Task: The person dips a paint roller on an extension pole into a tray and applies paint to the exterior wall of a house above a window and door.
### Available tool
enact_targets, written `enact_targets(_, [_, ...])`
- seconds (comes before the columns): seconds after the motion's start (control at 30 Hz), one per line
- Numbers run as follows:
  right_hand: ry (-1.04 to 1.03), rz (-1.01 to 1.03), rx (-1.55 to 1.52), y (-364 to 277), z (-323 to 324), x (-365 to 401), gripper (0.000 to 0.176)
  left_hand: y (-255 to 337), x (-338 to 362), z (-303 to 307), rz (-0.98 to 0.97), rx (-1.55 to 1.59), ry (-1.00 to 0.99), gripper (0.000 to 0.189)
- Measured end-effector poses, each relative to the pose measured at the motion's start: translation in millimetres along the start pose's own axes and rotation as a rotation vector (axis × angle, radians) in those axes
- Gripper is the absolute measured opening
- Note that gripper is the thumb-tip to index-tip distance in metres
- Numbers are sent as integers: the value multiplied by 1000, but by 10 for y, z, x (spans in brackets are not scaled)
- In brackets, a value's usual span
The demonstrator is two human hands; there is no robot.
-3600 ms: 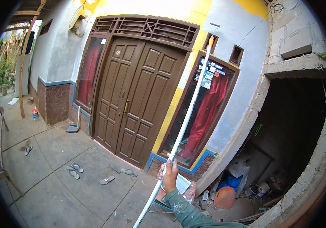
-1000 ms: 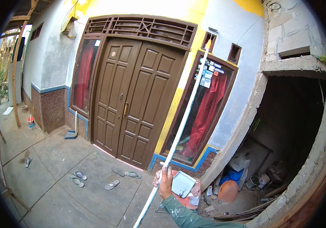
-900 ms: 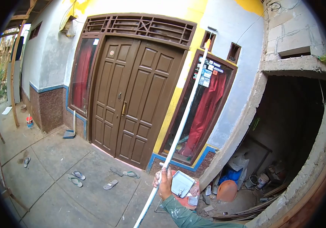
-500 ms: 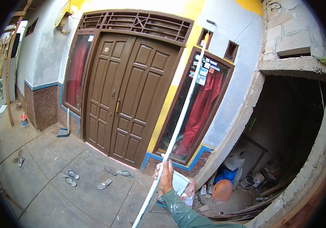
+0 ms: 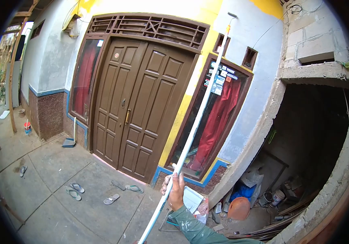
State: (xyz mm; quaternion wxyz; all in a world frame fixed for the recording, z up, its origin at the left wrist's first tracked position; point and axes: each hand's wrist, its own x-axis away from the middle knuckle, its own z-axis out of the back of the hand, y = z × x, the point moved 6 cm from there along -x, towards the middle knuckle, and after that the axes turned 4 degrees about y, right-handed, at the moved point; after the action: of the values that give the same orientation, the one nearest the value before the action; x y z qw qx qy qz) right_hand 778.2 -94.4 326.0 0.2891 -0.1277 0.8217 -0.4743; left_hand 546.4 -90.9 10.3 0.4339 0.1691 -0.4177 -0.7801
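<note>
My right hand (image 5: 176, 191), in a green paint-spotted sleeve, is wrapped around a long white pole. At its far end, past an orange-yellow grip, is a paint roller (image 5: 232, 15), up against the grey-white wall (image 5: 245, 30) above the small vent openings. The pole (image 5: 199, 114) slants up in front of the window with the red curtain (image 5: 215, 122). A sliver of what looks like my left hand (image 5: 136, 242) shows beside the pole at the bottom edge; its fingers are out of sight. Behind my right wrist stands a white tray (image 5: 192, 198).
A brown double door (image 5: 142, 105) fills the middle. Several sandals (image 5: 112, 199) lie on the concrete floor, with a dustpan (image 5: 69, 142) by the wall. At the right, a dark doorway (image 5: 304, 134) holds an orange basin (image 5: 239, 208), buckets and boards.
The roller has moved up the wall and slightly right, its head now higher above the vent openings. My right hand keeps its hold on the pole.
</note>
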Motion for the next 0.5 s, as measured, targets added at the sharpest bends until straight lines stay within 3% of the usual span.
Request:
enact_targets(0.13, [-19,25,-29,-143,-54,-22,45,73,-353,-484,-279,-22,191,47])
enact_targets(0.2, [-24,36,-35,-219,-81,-18,45,241,-384,-418,-352,-26,241,48])
enact_targets(0.27, [-33,49,-55,-310,-102,-23,45,1054,-332,64,-549,254,106,43])
enact_targets(0.37, [-43,108,-25,-520,-121,-92,44,1526,-416,172,-436,419,122,40])
enact_targets(0.4, [-34,142,-17,-604,-120,-153,43,1637,-433,179,-439,226,38,40])
enact_targets(0.43, [-31,147,-17,-691,-118,-226,43,1780,-463,264,-445,226,36,40])
enact_targets(0.5, [-48,205,10,-922,-132,-387,43,2176,-492,416,-512,564,-118,28])
